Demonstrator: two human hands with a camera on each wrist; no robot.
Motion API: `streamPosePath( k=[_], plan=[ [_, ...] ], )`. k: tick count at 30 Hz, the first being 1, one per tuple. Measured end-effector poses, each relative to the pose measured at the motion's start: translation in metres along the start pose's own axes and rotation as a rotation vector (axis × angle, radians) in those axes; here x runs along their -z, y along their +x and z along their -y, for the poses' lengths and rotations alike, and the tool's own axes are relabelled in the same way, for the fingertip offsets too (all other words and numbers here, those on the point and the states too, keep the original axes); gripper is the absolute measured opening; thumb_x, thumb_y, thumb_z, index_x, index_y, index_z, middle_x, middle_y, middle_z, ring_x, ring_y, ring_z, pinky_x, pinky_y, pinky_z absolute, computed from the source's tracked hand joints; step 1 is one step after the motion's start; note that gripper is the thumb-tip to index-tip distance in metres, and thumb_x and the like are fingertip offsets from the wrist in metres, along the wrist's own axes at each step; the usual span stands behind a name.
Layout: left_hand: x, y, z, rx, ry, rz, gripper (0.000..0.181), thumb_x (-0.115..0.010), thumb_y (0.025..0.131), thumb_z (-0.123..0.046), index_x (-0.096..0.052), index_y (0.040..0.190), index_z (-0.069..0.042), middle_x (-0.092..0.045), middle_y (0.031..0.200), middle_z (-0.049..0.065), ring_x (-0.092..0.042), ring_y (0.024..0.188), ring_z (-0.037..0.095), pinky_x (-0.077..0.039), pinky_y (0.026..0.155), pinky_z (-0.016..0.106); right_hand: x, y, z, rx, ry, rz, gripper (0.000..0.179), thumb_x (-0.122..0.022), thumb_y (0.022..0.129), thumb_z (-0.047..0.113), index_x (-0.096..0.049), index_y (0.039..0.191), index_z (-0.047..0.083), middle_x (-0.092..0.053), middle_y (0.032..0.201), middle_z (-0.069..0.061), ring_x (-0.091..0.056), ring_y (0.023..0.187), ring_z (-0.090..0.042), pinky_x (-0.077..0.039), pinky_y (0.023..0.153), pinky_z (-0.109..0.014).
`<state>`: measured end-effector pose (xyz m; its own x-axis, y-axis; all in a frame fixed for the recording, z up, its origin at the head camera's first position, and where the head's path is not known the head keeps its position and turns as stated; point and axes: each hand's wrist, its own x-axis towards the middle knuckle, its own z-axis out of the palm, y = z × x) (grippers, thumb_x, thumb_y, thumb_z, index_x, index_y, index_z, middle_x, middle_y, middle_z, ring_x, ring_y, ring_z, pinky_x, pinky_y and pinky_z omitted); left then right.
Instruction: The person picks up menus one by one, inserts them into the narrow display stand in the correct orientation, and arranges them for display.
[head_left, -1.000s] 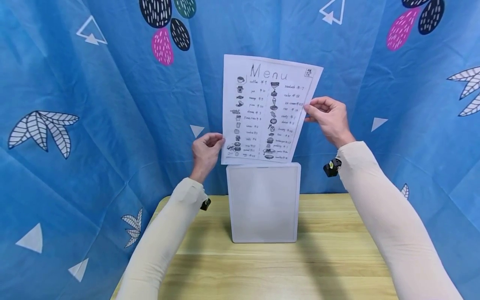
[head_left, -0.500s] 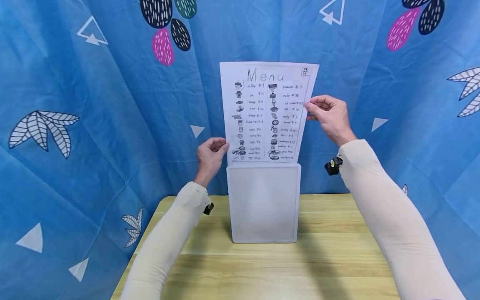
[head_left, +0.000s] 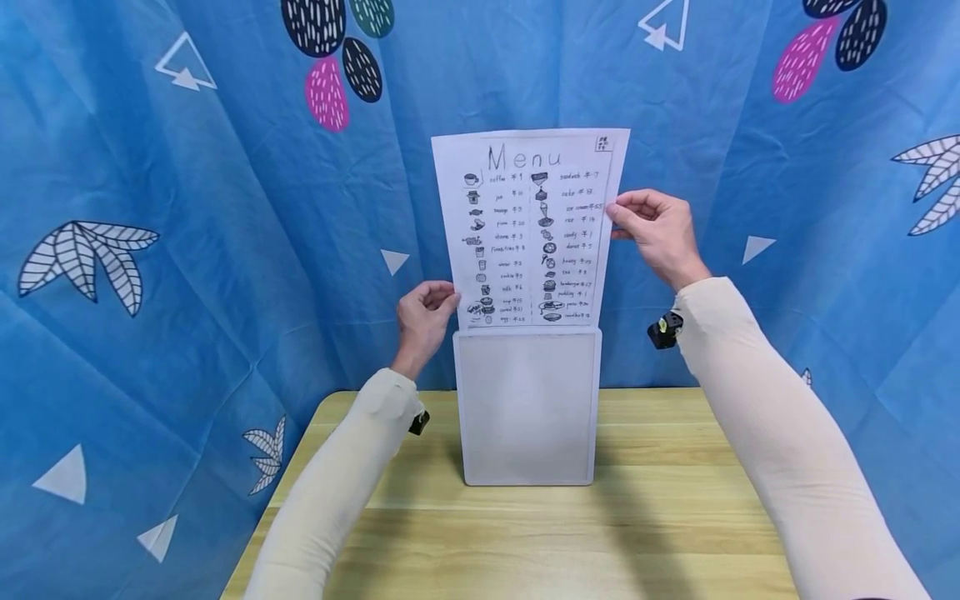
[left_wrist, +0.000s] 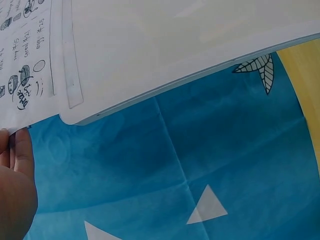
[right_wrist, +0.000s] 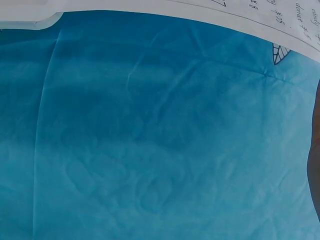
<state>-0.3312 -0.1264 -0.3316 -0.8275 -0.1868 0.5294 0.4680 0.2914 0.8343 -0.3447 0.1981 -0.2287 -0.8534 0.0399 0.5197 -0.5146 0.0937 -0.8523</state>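
Observation:
A white paper menu [head_left: 531,233] with drawn foods and prices is held upright between both hands in the head view. My left hand [head_left: 425,321] pinches its lower left edge; the left wrist view shows that hand [left_wrist: 17,185] at the sheet's corner. Higher up, my right hand [head_left: 660,233] pinches the right edge between thumb and fingers. Below the sheet a white framed board [head_left: 528,408] stands upright on the table. The menu's bottom edge meets the board's top rim, and in the left wrist view the board's corner [left_wrist: 75,115] lies right beside the paper.
The board stands on a light wooden table [head_left: 525,542]. Blue curtains [head_left: 225,250] with leaf and triangle prints hang behind and at both sides. A small black camera [head_left: 663,331] is on the right wrist, another black camera [head_left: 419,422] on the left.
The menu has turned slightly anticlockwise, its top shifting left and a little down. My left hand has moved right and down with its edge; the right hand has barely moved.

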Motion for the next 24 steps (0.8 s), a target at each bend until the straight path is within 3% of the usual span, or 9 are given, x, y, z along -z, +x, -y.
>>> streamPosePath(
  k=[24],
  plan=[
    [-0.0031,-0.0063,0.0000,0.067,-0.006,0.006,0.017,-0.072,0.092,-0.008,-0.070,0.106,0.001,-0.072,0.105,0.016,-0.070,0.094,0.026,-0.057,0.088,0.037,0.0017,0.0026,-0.0069,-0.022,-0.052,0.021,0.022,-0.074,0.090,0.021,-0.072,0.104,0.004,-0.072,0.097,-0.003,-0.069,0.086,-0.015,-0.057,0.075,-0.022]
  ],
)
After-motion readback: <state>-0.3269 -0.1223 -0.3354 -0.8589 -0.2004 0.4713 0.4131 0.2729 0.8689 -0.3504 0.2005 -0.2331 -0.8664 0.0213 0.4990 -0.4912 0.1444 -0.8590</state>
